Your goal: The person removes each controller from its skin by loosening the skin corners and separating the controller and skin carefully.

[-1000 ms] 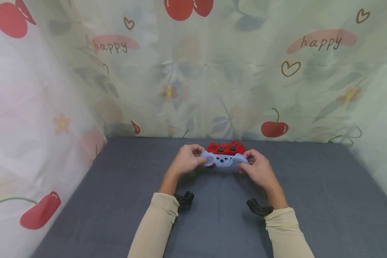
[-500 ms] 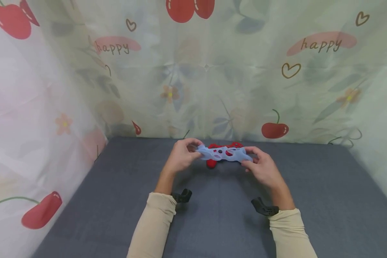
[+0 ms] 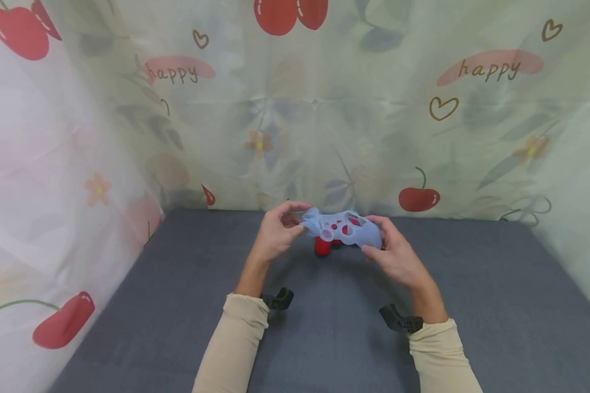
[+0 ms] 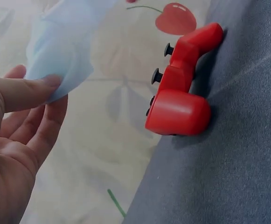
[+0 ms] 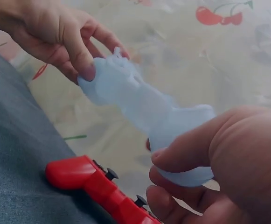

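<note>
A pale blue silicone controller cover (image 3: 367,234) is held up between both hands, its button holes facing the head camera. My left hand (image 3: 275,234) pinches one grip end between thumb and fingers; in the left wrist view the thumb presses on the soft cover (image 4: 63,56). At the other end my right hand (image 3: 398,254) grips the cover, thumb in front and fingers behind. Behind and below it a red game controller (image 4: 182,112) with black thumbsticks rests on the dark cloth, apart from both hands. In the head view the cover hides most of the controller (image 3: 322,246).
A dark grey cloth covers the table (image 3: 177,327). Close behind the controller hangs a curtain (image 3: 314,136) printed with cherries and hearts. Black wrist mounts (image 3: 400,319) stick inward from both forearms.
Both hands have lifted the cover slightly and turned it so its holed face shows. It hides more of the red controller, which stays on the table.
</note>
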`<action>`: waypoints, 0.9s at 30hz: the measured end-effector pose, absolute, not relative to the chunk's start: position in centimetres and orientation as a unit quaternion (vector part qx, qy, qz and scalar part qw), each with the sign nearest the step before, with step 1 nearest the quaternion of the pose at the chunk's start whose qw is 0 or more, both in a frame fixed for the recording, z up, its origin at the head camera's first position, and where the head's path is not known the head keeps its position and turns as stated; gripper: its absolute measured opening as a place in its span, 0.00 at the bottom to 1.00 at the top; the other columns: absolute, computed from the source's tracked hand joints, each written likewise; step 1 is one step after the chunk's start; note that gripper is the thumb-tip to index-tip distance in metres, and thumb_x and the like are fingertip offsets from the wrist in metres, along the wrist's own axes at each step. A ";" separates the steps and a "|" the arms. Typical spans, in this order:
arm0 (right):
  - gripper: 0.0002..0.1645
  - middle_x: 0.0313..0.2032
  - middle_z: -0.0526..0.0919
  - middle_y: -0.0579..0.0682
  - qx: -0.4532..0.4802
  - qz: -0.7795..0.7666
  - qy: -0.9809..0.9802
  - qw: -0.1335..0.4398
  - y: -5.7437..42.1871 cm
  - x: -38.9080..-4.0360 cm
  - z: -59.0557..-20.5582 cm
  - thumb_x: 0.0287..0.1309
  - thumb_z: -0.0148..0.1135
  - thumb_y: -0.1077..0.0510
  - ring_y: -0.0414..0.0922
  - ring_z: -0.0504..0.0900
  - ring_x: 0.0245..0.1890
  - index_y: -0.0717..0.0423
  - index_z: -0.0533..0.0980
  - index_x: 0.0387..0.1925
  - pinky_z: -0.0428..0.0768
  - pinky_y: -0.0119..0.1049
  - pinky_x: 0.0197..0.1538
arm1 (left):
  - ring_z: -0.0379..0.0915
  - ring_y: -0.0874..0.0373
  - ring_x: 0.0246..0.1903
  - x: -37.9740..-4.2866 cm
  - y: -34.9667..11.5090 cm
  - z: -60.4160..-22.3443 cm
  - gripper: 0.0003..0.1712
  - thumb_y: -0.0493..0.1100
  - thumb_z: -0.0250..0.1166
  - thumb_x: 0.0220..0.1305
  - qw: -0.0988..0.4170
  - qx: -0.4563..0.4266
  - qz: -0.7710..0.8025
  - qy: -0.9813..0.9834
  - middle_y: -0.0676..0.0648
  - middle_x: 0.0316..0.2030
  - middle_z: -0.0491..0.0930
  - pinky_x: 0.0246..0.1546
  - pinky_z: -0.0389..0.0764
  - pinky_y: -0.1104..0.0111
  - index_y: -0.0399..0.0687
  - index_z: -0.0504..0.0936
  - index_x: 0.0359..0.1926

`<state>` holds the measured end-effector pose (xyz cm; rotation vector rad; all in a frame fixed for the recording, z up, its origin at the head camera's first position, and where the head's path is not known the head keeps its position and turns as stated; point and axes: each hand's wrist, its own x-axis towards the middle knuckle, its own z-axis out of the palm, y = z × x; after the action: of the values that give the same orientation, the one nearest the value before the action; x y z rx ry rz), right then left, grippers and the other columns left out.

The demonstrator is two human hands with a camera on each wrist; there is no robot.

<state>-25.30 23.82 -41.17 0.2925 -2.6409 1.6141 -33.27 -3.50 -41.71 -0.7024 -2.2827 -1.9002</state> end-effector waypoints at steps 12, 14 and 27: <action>0.41 0.70 0.71 0.60 0.073 0.565 -0.821 0.039 23.4 -25.3 -40.8 0.67 0.65 0.59 0.58 0.78 0.62 0.54 0.54 0.73 0.84 0.31 0.54 | 0.84 0.47 0.53 -32.8 -3.5 -41.0 0.25 0.27 0.66 0.63 0.029 -0.254 -0.661 -0.705 0.47 0.61 0.82 0.53 0.86 0.64 0.48 0.81 0.59; 0.39 0.70 0.70 0.60 0.067 0.570 -0.818 0.046 23.4 -25.2 -40.5 0.68 0.64 0.60 0.58 0.79 0.60 0.54 0.55 0.73 0.83 0.28 0.52 | 0.84 0.44 0.52 -32.8 -3.5 -41.0 0.25 0.26 0.66 0.62 0.032 -0.251 -0.663 -0.704 0.47 0.61 0.82 0.51 0.86 0.64 0.48 0.82 0.59; 0.37 0.73 0.66 0.59 0.090 0.587 -0.801 0.083 23.0 -24.9 -40.0 0.70 0.58 0.67 0.59 0.78 0.54 0.56 0.53 0.73 0.81 0.24 0.48 | 0.80 0.60 0.39 -33.1 -2.9 -41.1 0.09 0.25 0.67 0.59 0.104 -0.202 -0.662 -0.714 0.41 0.39 0.83 0.43 0.81 0.74 0.35 0.82 0.41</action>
<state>-24.86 22.97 -40.02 0.2674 -2.3901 1.7516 -33.06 -2.93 -41.09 -0.5971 -2.1063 -1.9511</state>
